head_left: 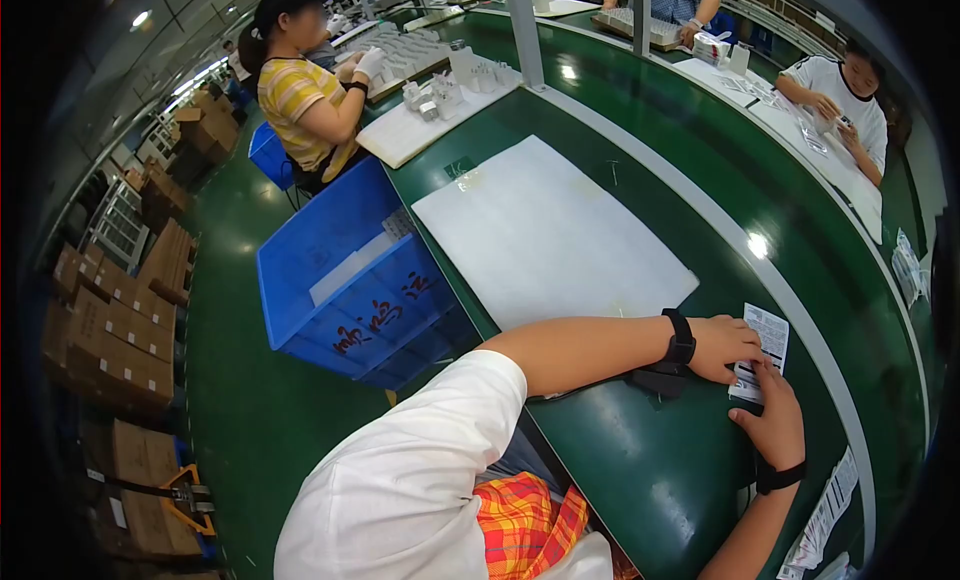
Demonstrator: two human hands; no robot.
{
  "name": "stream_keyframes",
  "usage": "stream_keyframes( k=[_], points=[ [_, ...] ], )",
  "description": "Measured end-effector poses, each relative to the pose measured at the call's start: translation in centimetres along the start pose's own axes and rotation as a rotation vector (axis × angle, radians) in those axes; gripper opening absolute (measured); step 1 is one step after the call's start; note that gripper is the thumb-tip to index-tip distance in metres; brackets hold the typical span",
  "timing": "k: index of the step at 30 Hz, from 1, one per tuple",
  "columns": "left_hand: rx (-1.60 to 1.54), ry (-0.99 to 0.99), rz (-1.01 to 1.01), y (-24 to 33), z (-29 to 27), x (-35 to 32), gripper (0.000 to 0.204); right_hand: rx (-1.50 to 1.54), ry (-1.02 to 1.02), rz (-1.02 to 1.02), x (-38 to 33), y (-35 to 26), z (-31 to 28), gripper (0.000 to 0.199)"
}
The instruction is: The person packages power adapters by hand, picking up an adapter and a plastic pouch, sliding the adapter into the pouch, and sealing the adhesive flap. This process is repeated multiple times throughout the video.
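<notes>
A white printed paper sheet [768,330] lies at the right side of the green table, under my fingers. My left hand [722,348] reaches across from the left with its fingers bent and gripping the sheet's left side. From below, my right hand [775,418] meets it, fingertips on the sheet's lower part and the thumb set apart near a small dark item [745,406]. The two hands nearly touch, and they hide part of the sheet. Each wrist wears a black band. A dark object [660,382] lies under my left wrist.
A large white mat [555,230] covers the table ahead. A blue crate [350,280] stands at the table's left edge. A stack of printed sheets [825,510] lies at the lower right. A grey rail [720,220] curves along the table. Several co-workers sit beyond.
</notes>
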State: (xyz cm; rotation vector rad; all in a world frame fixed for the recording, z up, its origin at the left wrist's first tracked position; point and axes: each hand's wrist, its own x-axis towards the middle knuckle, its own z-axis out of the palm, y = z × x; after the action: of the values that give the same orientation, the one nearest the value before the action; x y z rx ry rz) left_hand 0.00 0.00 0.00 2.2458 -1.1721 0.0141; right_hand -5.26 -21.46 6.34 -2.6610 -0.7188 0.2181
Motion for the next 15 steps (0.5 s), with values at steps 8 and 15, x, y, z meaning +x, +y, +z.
stream_keyframes(
  k=[8,15],
  points=[
    [0.004,0.036,0.012,0.2,0.0,0.1,0.058,0.028,0.012,-0.081,0.0,0.4,0.1,0.083],
    [0.013,0.053,0.038,-0.5,1.0,0.5,0.051,0.044,-0.049,0.026,0.0,-0.2,-0.4,0.082]
  ],
)
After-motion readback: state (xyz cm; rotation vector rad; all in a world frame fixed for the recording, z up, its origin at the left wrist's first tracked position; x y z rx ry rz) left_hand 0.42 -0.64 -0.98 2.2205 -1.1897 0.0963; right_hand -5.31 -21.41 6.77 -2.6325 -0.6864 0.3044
